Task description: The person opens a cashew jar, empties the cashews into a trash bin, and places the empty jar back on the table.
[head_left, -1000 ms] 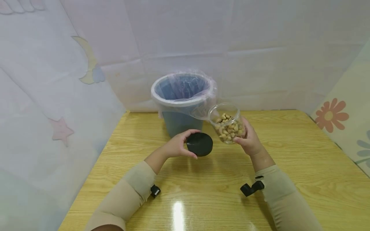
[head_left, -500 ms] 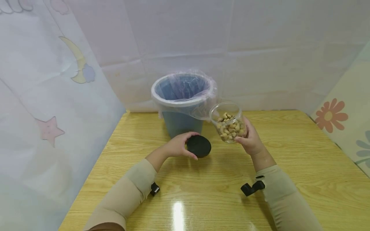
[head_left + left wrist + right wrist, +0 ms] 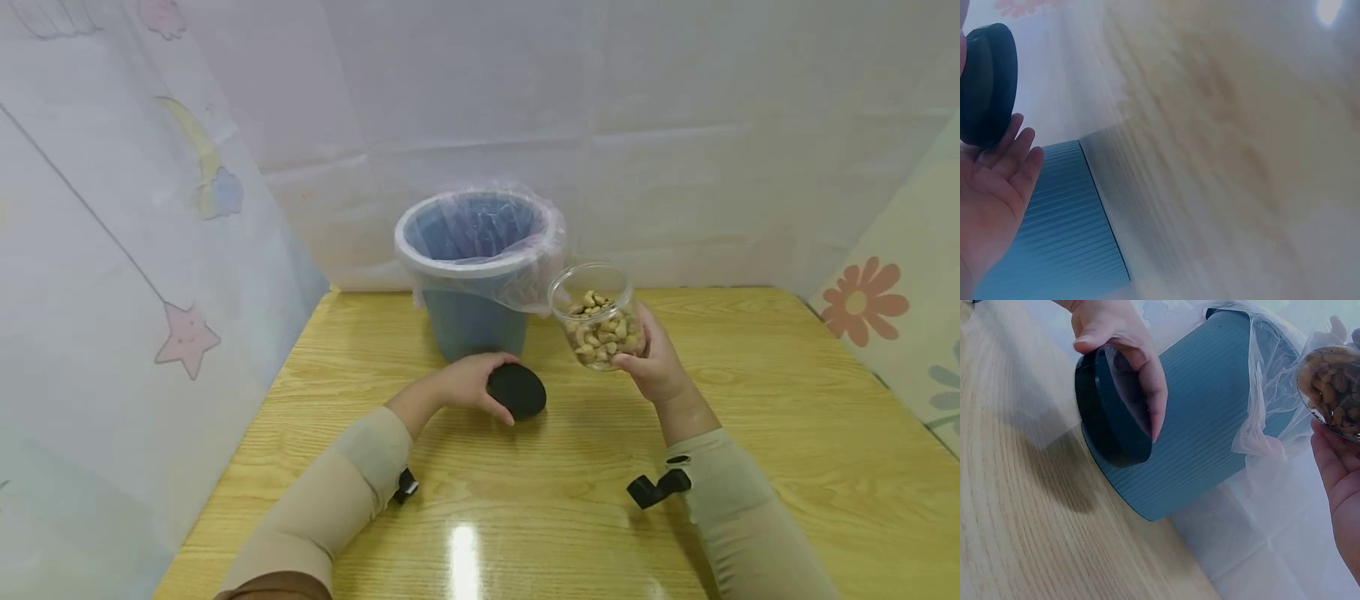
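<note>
My left hand (image 3: 474, 383) pinches a round black lid (image 3: 517, 391) by its edge, in front of the trash can. In the right wrist view the lid (image 3: 1110, 406) is tilted above the table, its hollow underside partly in sight. A clear plastic jar (image 3: 594, 315), open at the top and about half full of cashew nuts (image 3: 600, 335), is gripped by my right hand (image 3: 656, 360). The jar leans toward the trash can, its mouth near the can's right side. In the left wrist view, the fingers (image 3: 1016, 150) reach past the lid (image 3: 988, 84).
A blue trash can (image 3: 472, 321) with a white rim and a thin pinkish plastic liner (image 3: 517, 283) stands at the back of the wooden table (image 3: 540, 500). Behind it hangs a pale printed cloth (image 3: 675, 167). Black wrist mounts (image 3: 657, 488) sit on both sleeves.
The left hand has lowered slightly, and the lid has tilted and come a little nearer the table. My right hand has shifted slightly right with the jar.
</note>
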{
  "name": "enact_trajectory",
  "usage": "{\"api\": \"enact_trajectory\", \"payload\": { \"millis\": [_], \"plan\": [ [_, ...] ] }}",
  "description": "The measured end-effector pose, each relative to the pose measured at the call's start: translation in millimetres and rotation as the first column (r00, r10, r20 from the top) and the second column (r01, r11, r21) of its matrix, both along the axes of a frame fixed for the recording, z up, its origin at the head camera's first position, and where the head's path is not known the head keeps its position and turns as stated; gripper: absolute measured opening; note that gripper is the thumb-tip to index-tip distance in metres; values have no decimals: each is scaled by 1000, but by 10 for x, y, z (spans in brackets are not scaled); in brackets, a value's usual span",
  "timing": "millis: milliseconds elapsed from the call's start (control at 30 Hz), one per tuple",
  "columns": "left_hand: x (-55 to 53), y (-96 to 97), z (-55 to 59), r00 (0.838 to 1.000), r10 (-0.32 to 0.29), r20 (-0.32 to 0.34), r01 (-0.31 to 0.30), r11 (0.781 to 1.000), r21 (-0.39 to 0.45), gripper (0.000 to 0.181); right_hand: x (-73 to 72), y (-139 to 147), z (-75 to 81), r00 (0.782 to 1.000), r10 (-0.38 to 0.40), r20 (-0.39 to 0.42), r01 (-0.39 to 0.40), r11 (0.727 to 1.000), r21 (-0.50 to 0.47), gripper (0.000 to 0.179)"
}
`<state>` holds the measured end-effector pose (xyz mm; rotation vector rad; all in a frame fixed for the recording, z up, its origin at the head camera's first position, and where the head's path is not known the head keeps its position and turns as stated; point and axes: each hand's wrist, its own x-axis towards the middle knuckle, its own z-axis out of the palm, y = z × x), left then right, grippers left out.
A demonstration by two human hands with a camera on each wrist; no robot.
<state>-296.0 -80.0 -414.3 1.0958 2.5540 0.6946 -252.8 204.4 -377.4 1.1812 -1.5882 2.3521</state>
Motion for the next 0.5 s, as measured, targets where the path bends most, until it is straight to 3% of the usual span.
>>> {"api": "enact_trajectory", "payload": {
  "millis": [500],
  "plan": [
    [14, 69, -53, 998, -55, 27, 58, 993, -101, 103, -37, -1, -3, 999, 13, -30, -14, 1000, -21, 73]
  ]
}}
